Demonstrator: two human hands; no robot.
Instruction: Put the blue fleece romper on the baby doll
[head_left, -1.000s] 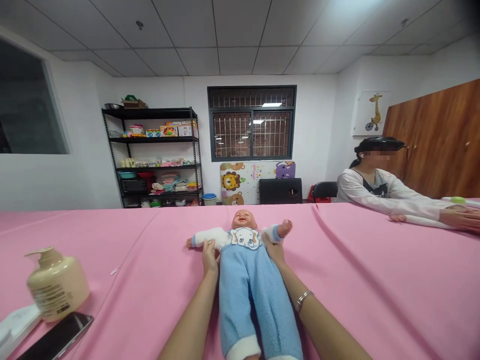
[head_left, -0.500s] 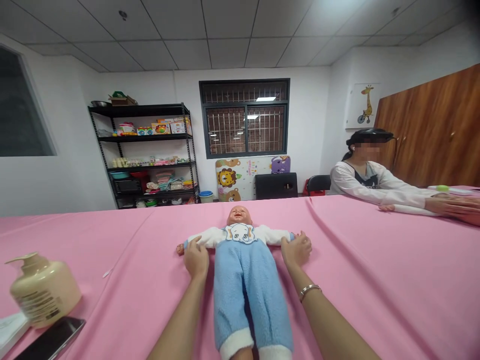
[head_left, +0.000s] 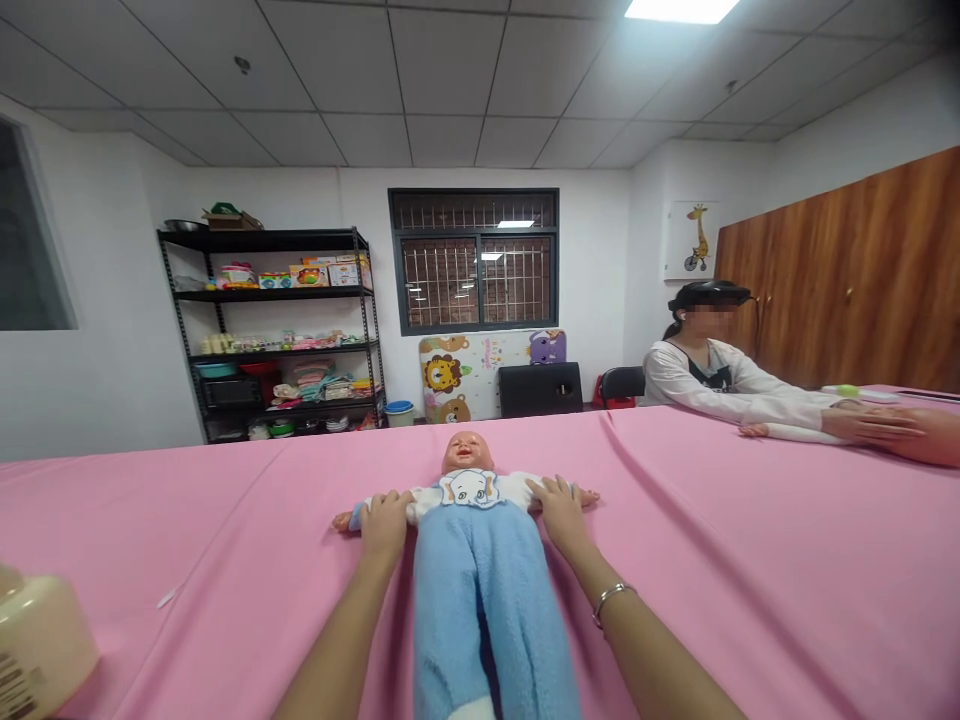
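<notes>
A baby doll (head_left: 480,570) lies on its back on the pink-covered table, head away from me and arms spread wide. It wears light blue fuzzy trousers and a white top with an elephant face on the chest. My left hand (head_left: 386,524) is closed over the doll's white sleeve on the left side, its thumb hidden from me. On the other side, my right hand (head_left: 560,512) wraps over the right-side sleeve, with a bracelet on my wrist. Both small doll hands stick out beyond my fingers. The doll's feet are out of view.
A beige pump bottle (head_left: 45,645) stands at the near left, partly cut off. A small white stick (head_left: 166,599) lies on the pink cloth (head_left: 247,560). At the right, a person (head_left: 697,370) wearing a headset has hands on another doll (head_left: 930,437). Black shelves (head_left: 274,293) stand behind.
My right hand has moved from the doll's wrist inward along the sleeve. My left hand now lies over its sleeve. The view has tilted up, leaving the phone out of sight.
</notes>
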